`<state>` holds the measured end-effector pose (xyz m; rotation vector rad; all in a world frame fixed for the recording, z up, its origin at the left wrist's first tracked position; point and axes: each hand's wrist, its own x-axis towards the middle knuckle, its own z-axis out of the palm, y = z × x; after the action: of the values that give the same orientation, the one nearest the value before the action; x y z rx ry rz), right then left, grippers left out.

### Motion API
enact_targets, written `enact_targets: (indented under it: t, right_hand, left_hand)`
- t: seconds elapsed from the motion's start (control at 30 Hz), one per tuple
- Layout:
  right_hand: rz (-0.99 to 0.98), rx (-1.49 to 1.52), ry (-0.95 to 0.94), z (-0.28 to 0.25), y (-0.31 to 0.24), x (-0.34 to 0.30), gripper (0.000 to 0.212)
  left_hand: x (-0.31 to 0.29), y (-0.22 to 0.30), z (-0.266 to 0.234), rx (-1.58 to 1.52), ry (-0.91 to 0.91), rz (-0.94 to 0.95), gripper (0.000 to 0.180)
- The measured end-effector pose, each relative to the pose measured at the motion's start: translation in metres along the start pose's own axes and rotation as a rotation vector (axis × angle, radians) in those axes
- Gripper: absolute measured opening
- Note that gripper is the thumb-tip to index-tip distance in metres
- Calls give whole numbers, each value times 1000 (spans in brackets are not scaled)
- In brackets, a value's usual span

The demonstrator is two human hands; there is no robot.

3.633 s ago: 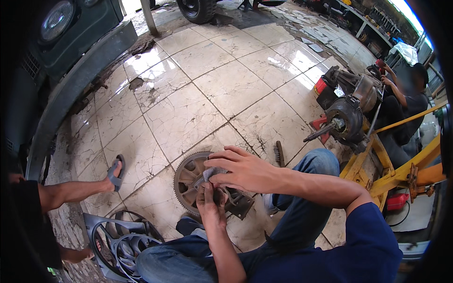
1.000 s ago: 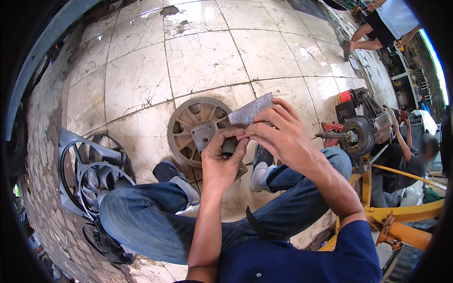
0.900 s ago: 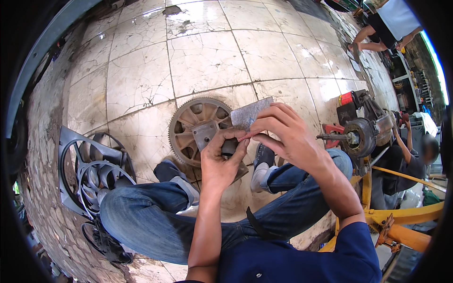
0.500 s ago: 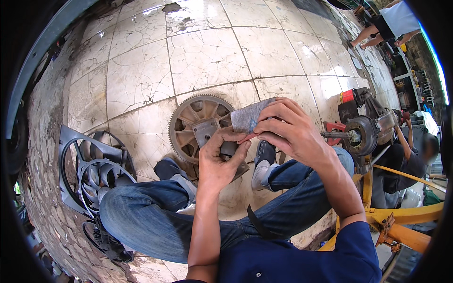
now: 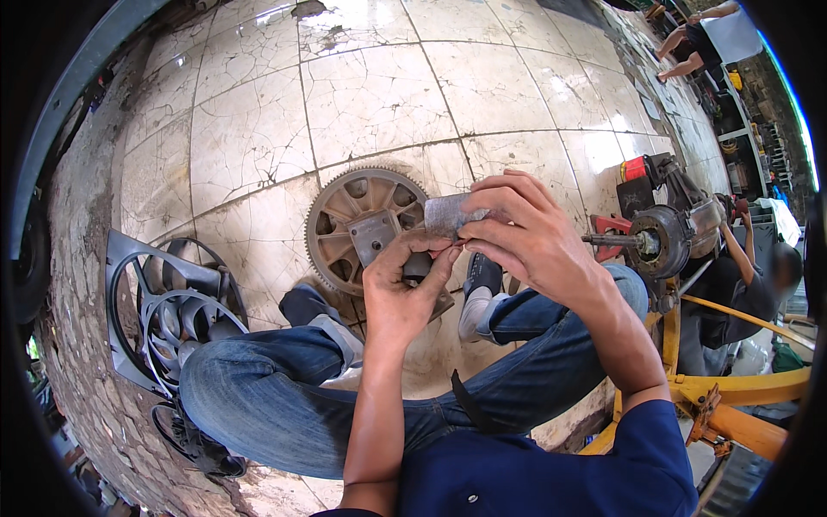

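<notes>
Both my hands are in front of me, above a toothed metal wheel (image 5: 332, 207) lying on the floor. My right hand (image 5: 538, 237) is closed on a grey sheet (image 5: 444, 214), which looks like sandpaper with a reddish lower edge. The fingers of my left hand (image 5: 401, 280) pinch that reddish edge, meeting the right fingertips. The sheet's right part is hidden behind my right fingers. Below them, a squarish metal plate (image 5: 372, 234) with holes sits at the wheel's centre. A dark round part (image 5: 418, 265) shows partly behind my left fingers.
Thin metal rings and cut sheet pieces (image 5: 177, 310) lie at the left. To the right are a hub with a shaft (image 5: 659, 241), a red stand (image 5: 610, 237) and a yellow frame (image 5: 741, 388). A person (image 5: 732, 293) crouches beyond; another person (image 5: 702, 43) is at the far right.
The grey sheet has turned and curled in my fingers, with less of its reddish edge showing. My hands stay almost in place. The person at the far right has shifted position.
</notes>
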<state>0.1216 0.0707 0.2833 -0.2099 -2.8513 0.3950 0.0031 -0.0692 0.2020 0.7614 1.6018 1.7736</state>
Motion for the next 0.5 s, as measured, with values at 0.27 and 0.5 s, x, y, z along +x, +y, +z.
enact_targets:
  t: [0.27,0.5]
  right_hand:
    - [189,239,-53,2,4,-1,49]
    - [204,402,-109,2,6,-2,31]
  left_hand:
    - [0,1,-4,-14,-66,6,12]
    - [0,-1,1,15,-73,-19,10]
